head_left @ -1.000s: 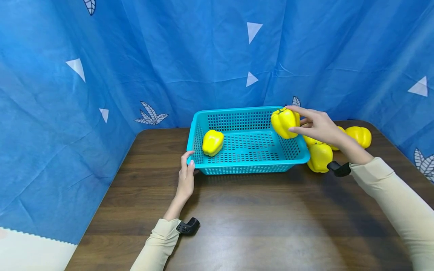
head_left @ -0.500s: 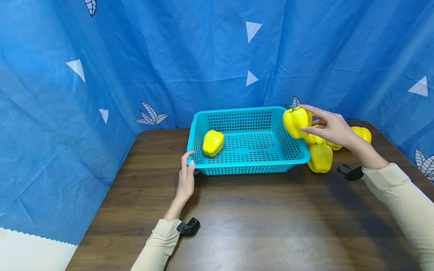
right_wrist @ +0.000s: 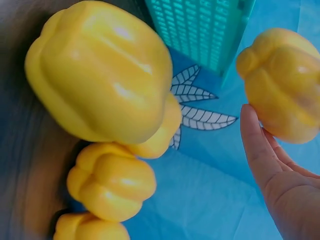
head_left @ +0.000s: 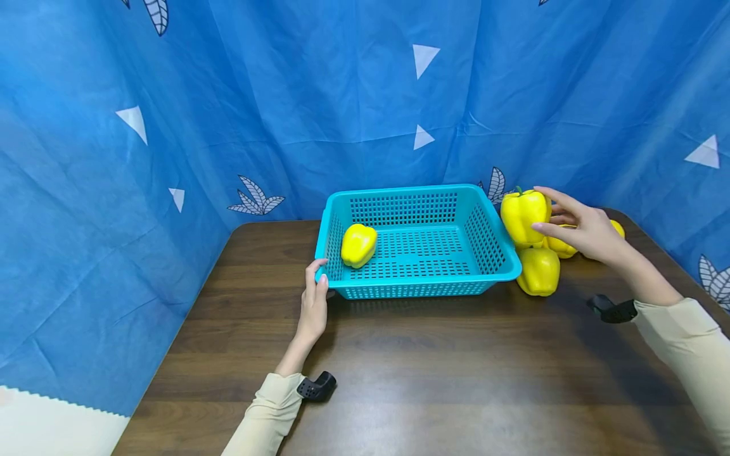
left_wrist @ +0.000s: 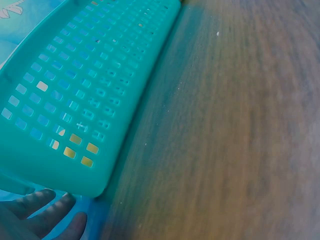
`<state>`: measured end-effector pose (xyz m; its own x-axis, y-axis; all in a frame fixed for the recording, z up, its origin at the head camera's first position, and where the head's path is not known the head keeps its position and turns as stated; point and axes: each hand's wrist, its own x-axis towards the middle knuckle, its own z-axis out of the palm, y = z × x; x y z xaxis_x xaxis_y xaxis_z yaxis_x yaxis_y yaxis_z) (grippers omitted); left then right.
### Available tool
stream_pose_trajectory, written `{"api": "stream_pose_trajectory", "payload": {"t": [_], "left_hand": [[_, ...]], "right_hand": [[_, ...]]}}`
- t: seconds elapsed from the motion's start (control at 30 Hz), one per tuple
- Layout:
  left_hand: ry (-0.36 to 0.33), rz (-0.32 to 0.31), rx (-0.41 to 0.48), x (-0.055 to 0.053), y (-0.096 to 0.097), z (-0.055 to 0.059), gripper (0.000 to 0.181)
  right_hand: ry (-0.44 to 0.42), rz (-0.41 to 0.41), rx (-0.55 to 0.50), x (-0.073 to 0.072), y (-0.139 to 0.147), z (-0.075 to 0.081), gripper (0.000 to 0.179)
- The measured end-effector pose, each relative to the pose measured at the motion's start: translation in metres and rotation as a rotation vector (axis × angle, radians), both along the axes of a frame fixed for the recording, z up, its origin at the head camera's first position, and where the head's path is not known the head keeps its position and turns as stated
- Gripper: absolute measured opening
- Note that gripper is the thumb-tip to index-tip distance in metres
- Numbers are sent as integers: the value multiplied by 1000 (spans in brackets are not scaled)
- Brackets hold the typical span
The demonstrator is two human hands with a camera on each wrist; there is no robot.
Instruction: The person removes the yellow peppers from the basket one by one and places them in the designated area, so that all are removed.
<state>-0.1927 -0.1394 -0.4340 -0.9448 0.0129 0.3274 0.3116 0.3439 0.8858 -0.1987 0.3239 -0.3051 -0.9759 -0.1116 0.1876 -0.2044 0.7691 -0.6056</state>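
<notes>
My right hand (head_left: 587, 229) pinches a yellow bell pepper (head_left: 525, 216) between thumb and fingers, stem up, just past the right end of a turquoise plastic basket (head_left: 416, 289). In the right wrist view that held pepper (right_wrist: 285, 85) appears clear of the table. My left hand (head_left: 314, 307) grips the basket's front left corner, with thumb and forefinger at the rim. Inside the basket, near its left end, lies one yellow bell pepper (head_left: 358, 246). Part of the left hand (left_wrist: 40, 215) shows beside the basket's wall (left_wrist: 75, 170) in the left wrist view.
Several more yellow bell peppers sit right of the basket; the front one (head_left: 538, 272) is close to its corner, others are partly behind my right hand. Below spreads a brown wooden table (head_left: 433, 380). A blue patterned curtain (head_left: 353, 95) hangs along the back and sides.
My right hand has carried its bell pepper rightward, from over the basket's right end to beyond the rim, above the other peppers. My left hand stays on the corner; the view has shifted slightly.
</notes>
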Motion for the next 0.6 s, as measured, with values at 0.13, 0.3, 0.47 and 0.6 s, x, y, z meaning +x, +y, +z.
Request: {"api": "stream_pose_trajectory", "payload": {"t": [0.13,0.3,0.47,0.6], "left_hand": [[-6,-4,2,0,1,-1,42],[-2,-6,4,-1,0,0,42],[6,-9,-2,0,0,1,41],[13,-15,-3,0,-1,0,41]], "right_hand": [[-48,-38,14,5,9,-2,67],[-57,-82,33,10,18,-5,68],[-77,-81,14,16,27,-9,69],[-106,-100,-2,21,36,-11,69]]}}
